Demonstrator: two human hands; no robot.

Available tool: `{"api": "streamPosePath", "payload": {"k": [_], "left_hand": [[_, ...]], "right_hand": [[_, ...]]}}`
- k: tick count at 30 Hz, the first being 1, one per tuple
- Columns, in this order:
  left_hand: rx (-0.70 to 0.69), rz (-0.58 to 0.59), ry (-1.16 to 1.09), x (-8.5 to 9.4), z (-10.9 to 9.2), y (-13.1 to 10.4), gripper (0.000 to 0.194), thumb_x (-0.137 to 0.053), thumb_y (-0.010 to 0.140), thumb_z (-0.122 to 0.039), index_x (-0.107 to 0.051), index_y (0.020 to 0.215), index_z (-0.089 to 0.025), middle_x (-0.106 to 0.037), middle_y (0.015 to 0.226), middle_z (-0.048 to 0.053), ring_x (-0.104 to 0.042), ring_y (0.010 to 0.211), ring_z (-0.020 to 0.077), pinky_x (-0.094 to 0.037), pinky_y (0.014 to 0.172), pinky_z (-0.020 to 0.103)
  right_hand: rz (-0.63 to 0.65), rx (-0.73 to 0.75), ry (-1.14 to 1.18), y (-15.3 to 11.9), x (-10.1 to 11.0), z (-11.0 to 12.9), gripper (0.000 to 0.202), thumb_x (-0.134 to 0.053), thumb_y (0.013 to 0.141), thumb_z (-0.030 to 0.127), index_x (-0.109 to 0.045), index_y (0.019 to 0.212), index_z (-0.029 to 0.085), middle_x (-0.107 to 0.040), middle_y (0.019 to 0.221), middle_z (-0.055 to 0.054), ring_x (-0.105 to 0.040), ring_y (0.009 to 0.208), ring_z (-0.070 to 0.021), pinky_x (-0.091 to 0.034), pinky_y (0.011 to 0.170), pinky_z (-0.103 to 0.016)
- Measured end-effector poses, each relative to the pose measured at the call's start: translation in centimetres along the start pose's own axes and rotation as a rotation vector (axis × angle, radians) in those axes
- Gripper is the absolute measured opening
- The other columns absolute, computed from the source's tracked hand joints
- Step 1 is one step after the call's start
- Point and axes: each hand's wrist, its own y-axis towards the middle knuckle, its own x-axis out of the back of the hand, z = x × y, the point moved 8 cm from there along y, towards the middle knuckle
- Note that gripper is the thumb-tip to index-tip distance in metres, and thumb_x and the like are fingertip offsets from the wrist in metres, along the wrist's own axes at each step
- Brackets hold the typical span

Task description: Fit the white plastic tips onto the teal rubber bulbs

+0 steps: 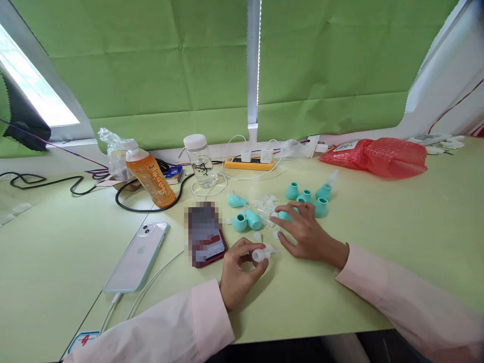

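Near the table's front edge, my left hand [242, 272] pinches a translucent white nozzle piece [259, 255] between thumb and fingertips, its round open end facing me. My right hand [302, 233] hovers to the right with fingers spread, its fingertips close to a small white cap [277, 235] and loose clear parts [264, 207]. No object shows in its grasp. Several teal bulbs [321, 207] stand beyond my right hand, one with a clear tip. More teal bulbs [239, 222] sit left of the clear parts, some lying on their sides.
A phone in a red case [207, 237] and a pale phone on a cable [138, 258] lie at left. Behind them are an orange bottle [151, 179], a clear bottle [202, 164] and black cable. A power strip [249, 163] and red bubble-wrap package [378, 157] rest at the back.
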Motion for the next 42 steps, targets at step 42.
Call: {"api": "streamPosePath", "payload": {"k": [42], "left_hand": [[0.144, 0.044, -0.050, -0.6, 1.9, 0.0, 0.024, -0.058, 0.069, -0.030, -0.060, 0.087, -0.013, -0.055, 0.078, 0.005, -0.050, 0.069, 0.0138, -0.042, 0.055, 0.022]], "right_hand": [[0.160, 0.147, -0.008, 3.8, -3.4, 2.4, 0.030, -0.044, 0.073, 0.016, -0.049, 0.103, 0.015, -0.056, 0.092, -0.013, -0.044, 0.089, -0.0267, -0.025, 0.073, -0.044]]}}
